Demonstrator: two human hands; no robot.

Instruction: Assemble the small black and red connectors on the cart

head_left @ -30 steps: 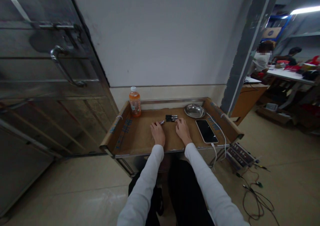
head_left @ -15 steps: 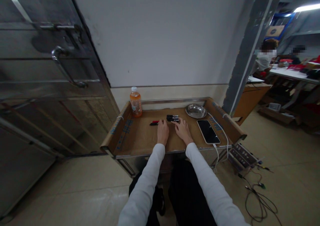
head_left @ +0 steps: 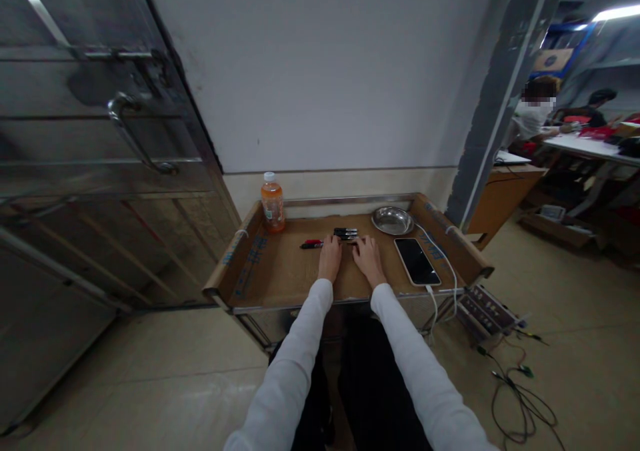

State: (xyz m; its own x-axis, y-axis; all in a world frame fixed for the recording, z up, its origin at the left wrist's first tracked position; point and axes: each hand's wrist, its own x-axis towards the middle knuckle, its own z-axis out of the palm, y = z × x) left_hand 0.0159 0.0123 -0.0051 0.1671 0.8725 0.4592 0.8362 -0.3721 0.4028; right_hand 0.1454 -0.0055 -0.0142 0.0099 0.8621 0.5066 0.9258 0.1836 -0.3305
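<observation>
Several black pens [head_left: 345, 230] lie side by side on the brown cardboard of the tray table [head_left: 280, 271]. My left hand [head_left: 330, 256] is at their left end, fingers bent and closed at the nearest black pen. On the right, my right hand [head_left: 368, 259] has its fingertips closed at the other end of that pen. The fingers partly hide the near pens. Just left of my left hand, a red pen [head_left: 314, 242] and a black pen [head_left: 309, 246] lie together, their right ends close to or behind my fingers.
An orange drink bottle [head_left: 273, 204] stands at the back left. A round metal dish [head_left: 393, 220] and a phone [head_left: 417, 262] with a white cable [head_left: 453, 264] lie on the right. Raised cardboard sides edge the table. Cables [head_left: 523, 398] lie on the floor; people sit at the far right.
My left hand has shifted right, away from the red pen and towards the black pens. My right hand has drawn slightly down and right, with its fingers closer together. The view has shifted slightly.
</observation>
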